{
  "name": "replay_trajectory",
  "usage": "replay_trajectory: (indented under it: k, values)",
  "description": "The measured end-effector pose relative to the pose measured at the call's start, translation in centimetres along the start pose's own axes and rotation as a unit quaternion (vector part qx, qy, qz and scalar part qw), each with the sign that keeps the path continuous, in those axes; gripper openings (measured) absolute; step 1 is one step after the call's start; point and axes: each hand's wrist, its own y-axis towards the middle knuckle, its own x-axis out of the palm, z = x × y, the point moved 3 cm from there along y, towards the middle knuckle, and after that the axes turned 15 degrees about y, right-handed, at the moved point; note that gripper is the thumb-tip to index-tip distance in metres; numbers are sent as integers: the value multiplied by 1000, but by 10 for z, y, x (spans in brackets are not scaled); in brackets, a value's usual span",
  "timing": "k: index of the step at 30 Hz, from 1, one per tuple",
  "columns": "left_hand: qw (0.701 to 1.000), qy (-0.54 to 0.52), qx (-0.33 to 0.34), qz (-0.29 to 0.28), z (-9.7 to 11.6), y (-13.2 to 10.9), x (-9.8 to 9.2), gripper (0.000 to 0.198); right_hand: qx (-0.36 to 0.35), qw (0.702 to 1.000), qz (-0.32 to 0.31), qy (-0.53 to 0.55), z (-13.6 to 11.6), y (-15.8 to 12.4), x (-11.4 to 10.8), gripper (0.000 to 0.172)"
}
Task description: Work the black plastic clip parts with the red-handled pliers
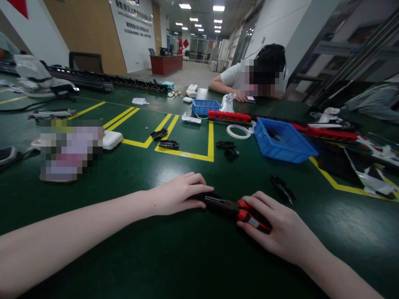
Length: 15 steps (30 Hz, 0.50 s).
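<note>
My left hand [183, 194] is closed on a small black part [202, 195] at the middle of the green table. From the right, my right hand [269, 222] grips the red and black handles of pliers [249, 216]. The jaws of the pliers point left and meet the black part beside my left fingertips; whether they clamp it is too dark to tell. Another black part [282, 189] lies beyond my right hand. Further black pieces [168, 144] rest near the yellow tape lines.
A blue bin [283, 141] with black pieces stands at the right, a smaller blue basket [205, 107] behind. A tape roll [238, 132] lies between them. Red rails [230, 116] cross the table. At the left are a white box [112, 140] and a blurred-out object. A person leans on the far edge.
</note>
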Motion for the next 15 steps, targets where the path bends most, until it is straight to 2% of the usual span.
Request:
replay_trajectory:
  k: [7,15]
  values:
    - [1000,-19,-19,3,0,1,-1,41,-87,988,76,-102,1,-2,-2,37]
    - [1000,-3,-8,26,2,1,-3,40,-103,982,107,-114,1,-1,-6,42]
